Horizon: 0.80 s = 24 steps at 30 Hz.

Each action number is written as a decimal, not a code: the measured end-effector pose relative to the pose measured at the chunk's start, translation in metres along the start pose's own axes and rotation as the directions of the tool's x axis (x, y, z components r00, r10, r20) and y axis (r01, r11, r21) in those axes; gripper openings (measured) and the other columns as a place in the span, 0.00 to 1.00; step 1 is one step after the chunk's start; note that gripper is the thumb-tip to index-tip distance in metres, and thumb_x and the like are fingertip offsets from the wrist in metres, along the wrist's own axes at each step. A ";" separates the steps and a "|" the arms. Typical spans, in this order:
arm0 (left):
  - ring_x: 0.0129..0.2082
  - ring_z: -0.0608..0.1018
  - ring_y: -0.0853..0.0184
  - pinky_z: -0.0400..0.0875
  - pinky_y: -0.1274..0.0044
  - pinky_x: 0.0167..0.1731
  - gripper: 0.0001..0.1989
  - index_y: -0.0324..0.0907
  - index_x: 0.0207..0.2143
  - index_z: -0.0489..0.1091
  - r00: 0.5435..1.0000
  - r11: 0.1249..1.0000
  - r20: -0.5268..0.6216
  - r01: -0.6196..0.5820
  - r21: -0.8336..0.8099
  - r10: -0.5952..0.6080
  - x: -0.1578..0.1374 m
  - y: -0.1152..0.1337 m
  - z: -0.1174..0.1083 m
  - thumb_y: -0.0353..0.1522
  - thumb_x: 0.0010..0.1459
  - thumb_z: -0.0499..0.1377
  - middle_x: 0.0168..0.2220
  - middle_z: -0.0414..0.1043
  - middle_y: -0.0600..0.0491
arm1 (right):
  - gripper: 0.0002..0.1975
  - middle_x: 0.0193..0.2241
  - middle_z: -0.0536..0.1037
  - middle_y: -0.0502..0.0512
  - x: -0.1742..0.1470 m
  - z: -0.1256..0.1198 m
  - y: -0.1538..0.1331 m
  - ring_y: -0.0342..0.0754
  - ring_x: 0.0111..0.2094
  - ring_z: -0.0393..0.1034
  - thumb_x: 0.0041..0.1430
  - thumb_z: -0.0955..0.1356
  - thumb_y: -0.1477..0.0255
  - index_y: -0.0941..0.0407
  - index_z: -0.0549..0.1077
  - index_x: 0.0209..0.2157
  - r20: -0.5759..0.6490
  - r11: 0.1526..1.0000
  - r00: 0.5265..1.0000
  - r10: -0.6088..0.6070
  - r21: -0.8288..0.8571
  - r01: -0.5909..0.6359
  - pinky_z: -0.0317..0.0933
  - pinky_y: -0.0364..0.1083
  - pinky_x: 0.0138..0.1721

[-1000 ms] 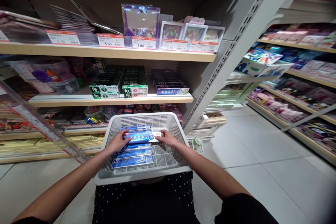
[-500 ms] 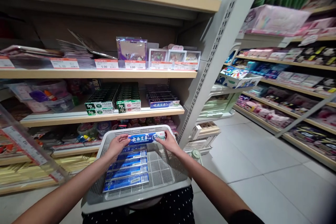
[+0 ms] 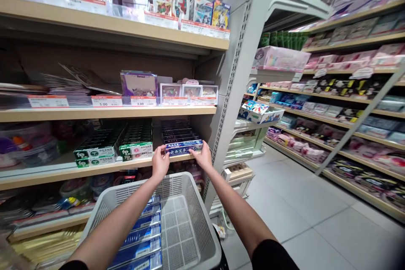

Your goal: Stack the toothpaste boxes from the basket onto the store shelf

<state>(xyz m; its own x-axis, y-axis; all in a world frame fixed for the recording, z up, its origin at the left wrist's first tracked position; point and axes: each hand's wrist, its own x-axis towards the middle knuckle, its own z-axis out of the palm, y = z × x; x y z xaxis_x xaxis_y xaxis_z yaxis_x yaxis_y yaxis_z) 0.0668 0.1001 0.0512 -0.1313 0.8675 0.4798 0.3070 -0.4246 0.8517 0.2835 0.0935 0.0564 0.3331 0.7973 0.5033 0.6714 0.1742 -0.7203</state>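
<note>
You have before you a tall grey slotted post (image 3: 246, 63), and to the left of this post there are shelves (image 3: 107, 114) with pale wooden edges, whose back panel (image 3: 34, 65) lies in dim shadow. To the right of the post you can see a floor (image 3: 284, 190) of large, pale grey tiles, which is more brightly lit, and farther right from the post stands a long rack (image 3: 357, 125) with many levels.

One plastic basket (image 3: 182, 219); at least five blue toothpaste cartons (image 3: 147, 247) inside. Green-white carton rows (image 3: 103, 154): two. White-framed boxes (image 3: 171, 91): three.
</note>
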 end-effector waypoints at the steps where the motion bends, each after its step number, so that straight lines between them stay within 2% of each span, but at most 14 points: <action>1: 0.48 0.76 0.61 0.72 0.67 0.50 0.14 0.42 0.47 0.67 1.000 1.000 0.006 0.001 0.000 -0.001 0.000 -0.003 0.002 0.30 0.58 0.57 0.49 0.71 0.44 | 0.40 0.56 0.66 0.69 0.000 0.002 0.001 0.60 0.58 0.62 0.50 0.72 0.58 0.62 0.59 0.59 0.000 1.000 1.000 -0.007 0.000 0.007 0.57 0.53 0.58; 7: 0.47 0.77 0.63 0.72 0.69 0.49 0.13 0.43 0.46 0.65 1.000 1.000 0.009 0.003 -0.024 -0.003 0.001 -0.009 0.004 0.30 0.58 0.57 0.45 0.73 0.47 | 0.37 0.50 0.72 0.64 -0.001 0.003 0.002 0.57 0.51 0.68 0.49 0.73 0.57 0.59 0.63 0.56 -0.035 1.000 0.999 -0.023 -0.012 0.023 0.61 0.51 0.54; 13: 0.47 0.77 0.62 0.71 0.68 0.50 0.14 0.43 0.48 0.65 0.998 0.998 -0.009 -0.065 0.001 0.065 0.000 -0.014 0.005 0.31 0.59 0.56 0.46 0.73 0.46 | 0.39 0.53 0.70 0.68 -0.002 0.005 0.003 0.60 0.54 0.66 0.48 0.73 0.56 0.62 0.63 0.57 -0.039 1.000 0.999 -0.001 -0.005 0.000 0.58 0.53 0.56; 17: 0.50 0.76 0.61 0.69 0.66 0.54 0.17 0.41 0.52 0.64 0.994 0.995 0.054 -0.090 -0.042 0.092 -0.001 -0.014 0.002 0.31 0.59 0.56 0.50 0.72 0.44 | 0.44 0.58 0.66 0.72 0.000 0.009 0.006 0.62 0.58 0.61 0.48 0.73 0.56 0.63 0.58 0.60 -0.047 1.000 0.999 0.002 0.007 -0.001 0.55 0.55 0.59; 19: 0.54 0.74 0.60 0.67 0.66 0.56 0.21 0.41 0.55 0.63 0.990 0.994 0.115 -0.071 -0.086 0.081 -0.006 -0.010 -0.008 0.31 0.59 0.56 0.54 0.70 0.43 | 0.49 0.60 0.63 0.73 0.000 0.008 0.006 0.63 0.60 0.59 0.46 0.74 0.55 0.64 0.54 0.63 -0.046 1.000 0.999 -0.001 0.019 0.002 0.53 0.57 0.60; 21: 0.56 0.72 0.60 0.66 0.67 0.57 0.23 0.42 0.57 0.62 0.981 0.990 0.174 -0.060 -0.129 0.082 -0.015 -0.006 -0.028 0.32 0.59 0.56 0.57 0.67 0.44 | 0.52 0.61 0.61 0.74 -0.006 0.004 0.003 0.64 0.61 0.57 0.45 0.74 0.55 0.65 0.52 0.64 -0.062 0.999 0.998 -0.009 0.042 0.012 0.53 0.58 0.60; 23: 0.55 0.73 0.61 0.66 0.68 0.56 0.20 0.42 0.54 0.66 0.976 0.987 0.202 -0.053 -0.153 0.083 -0.030 -0.003 -0.060 0.34 0.59 0.55 0.56 0.69 0.45 | 0.48 0.61 0.59 0.73 -0.020 0.000 -0.005 0.62 0.61 0.56 0.48 0.73 0.56 0.63 0.53 0.64 -0.138 0.996 0.990 -0.024 0.082 0.036 0.52 0.57 0.61; 24: 0.52 0.75 0.61 0.67 0.68 0.55 0.17 0.41 0.50 0.69 0.979 0.989 0.193 -0.041 -0.145 0.069 -0.038 -0.005 -0.078 0.36 0.60 0.55 0.52 0.73 0.45 | 0.44 0.61 0.60 0.71 -0.031 0.000 -0.010 0.60 0.61 0.57 0.51 0.71 0.56 0.61 0.55 0.63 -0.185 0.992 0.982 -0.035 0.114 0.056 0.52 0.57 0.61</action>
<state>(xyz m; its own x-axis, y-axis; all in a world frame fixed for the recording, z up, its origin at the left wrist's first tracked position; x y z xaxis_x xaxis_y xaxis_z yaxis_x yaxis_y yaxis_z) -0.0035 0.0488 0.0449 0.0745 0.8698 0.4877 0.1721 -0.4930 0.8529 0.2664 0.0670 0.0477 0.4261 0.6704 0.6074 0.6095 0.2835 -0.7404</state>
